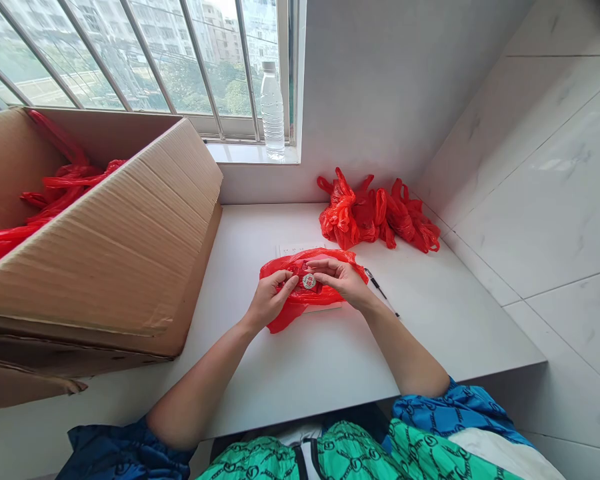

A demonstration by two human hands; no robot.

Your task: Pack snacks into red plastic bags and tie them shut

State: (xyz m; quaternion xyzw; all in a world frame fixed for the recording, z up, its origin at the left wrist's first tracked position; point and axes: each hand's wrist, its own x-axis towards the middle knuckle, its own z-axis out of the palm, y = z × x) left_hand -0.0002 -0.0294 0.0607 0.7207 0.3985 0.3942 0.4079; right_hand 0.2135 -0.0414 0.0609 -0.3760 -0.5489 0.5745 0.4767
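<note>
At the red plastic bag, our left hand pinches a red packet; we cannot tell our right hand's grip.

I'm working in a home or small workroom — a barred window is facing buildings at eleven o'clock, a tiled wall rising at three.

I can't read the lettering on the round label between the left hand and the right hand; it's too small. The red bag covers most of a paper sheet. Over on the left, the cardboard box runs out of view, its near wall partly hiding the red plastic inside.
</note>
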